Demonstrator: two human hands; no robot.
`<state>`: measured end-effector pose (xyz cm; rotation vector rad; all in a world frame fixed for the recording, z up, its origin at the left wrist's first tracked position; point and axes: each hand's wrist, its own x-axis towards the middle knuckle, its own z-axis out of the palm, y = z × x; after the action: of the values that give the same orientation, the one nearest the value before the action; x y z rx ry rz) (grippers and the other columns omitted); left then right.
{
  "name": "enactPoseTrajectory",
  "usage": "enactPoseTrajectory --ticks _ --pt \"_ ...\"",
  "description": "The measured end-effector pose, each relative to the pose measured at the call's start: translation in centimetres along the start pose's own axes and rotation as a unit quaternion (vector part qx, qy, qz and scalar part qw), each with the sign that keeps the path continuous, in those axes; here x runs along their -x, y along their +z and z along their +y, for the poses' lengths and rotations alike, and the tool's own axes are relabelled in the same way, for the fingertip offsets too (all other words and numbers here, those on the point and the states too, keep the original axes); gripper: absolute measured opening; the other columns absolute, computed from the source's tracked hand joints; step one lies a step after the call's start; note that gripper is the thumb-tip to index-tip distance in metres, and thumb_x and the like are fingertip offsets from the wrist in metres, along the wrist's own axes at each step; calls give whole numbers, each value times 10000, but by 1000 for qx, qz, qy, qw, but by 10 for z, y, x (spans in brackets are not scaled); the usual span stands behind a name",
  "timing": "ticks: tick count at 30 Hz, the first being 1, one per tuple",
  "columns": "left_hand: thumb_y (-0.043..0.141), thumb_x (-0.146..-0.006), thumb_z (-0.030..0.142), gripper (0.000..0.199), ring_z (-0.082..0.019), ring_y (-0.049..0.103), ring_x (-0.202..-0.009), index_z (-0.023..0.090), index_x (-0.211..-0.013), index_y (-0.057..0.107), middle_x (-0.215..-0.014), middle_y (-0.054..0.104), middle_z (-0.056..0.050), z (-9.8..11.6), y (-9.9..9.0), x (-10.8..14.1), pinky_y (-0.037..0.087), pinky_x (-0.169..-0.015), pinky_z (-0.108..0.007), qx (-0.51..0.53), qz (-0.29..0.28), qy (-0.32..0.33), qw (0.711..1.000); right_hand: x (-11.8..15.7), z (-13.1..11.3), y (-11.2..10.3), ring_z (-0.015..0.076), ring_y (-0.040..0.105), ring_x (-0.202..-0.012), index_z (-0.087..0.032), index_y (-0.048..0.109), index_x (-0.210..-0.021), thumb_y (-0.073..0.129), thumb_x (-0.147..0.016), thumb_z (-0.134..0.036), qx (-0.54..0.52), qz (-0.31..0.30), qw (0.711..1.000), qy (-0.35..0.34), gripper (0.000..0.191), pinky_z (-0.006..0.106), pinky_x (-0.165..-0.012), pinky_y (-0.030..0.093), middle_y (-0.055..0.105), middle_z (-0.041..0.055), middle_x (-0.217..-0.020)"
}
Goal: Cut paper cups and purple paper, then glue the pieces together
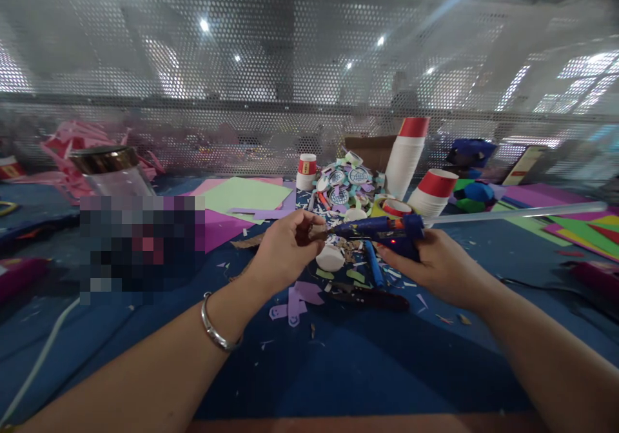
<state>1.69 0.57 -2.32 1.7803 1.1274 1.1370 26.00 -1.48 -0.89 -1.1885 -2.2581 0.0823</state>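
A blue glue gun [403, 234] with a small red light is gripped in my right hand [435, 262], and a long clear glue stick [522, 213] sticks out of its back. Its nozzle points left and meets the fingertips of my left hand [290, 246]. Those fingers are pinched round something small and brownish, too small to name. Just below them a white round piece [330, 258] rests on the blue table. Purple paper cutouts [296, 302] lie nearer to me, beside a dark-handled tool [372, 297] and a blue pen-like stick [374, 264].
Behind my hands is a heap of small paper pieces [345, 181] with stacked paper cups [406, 159] to its right. Green paper sheets [246, 194] and a lidded jar [113, 168] stand left. Coloured sheets [587, 230] lie right, before a perforated metal screen [290, 52].
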Motion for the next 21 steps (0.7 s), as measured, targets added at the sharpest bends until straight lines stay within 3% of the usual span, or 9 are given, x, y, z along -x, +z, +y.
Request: enactPoseTrajectory --ticks 10,14,18,21 --pt "604 -787 199 155 -156 580 -740 209 -940 626 -828 645 -28 12 2 9 475 -711 -316 -147 37 105 983 -1 3 2 298 679 -789 -208 700 -925 517 -881 -378 51 9 998 38 253 418 -757 539 720 89 -773" --pt "651 -780 241 223 -152 580 -736 199 -997 622 -834 638 -27 13 2 8 485 -698 -309 -75 33 68 994 -1 11 -6 292 666 -719 -203 659 -753 488 -872 -458 70 27 994 85 329 382 -656 507 683 88 -706" --pt "722 -725 266 295 -155 581 -760 185 -991 624 -857 620 -38 9 1 3 483 -714 -318 59 35 4 998 -3 28 -21 252 607 -597 -218 508 -553 532 -810 -479 124 56 969 206 367 337 -565 428 595 72 -567" --pt "744 -699 274 310 -172 585 -787 189 -977 637 -887 619 -56 8 0 2 480 -723 -337 90 44 -20 995 -3 44 -31 237 570 -547 -224 469 -530 554 -792 -495 145 70 955 251 386 329 -526 389 577 75 -539"
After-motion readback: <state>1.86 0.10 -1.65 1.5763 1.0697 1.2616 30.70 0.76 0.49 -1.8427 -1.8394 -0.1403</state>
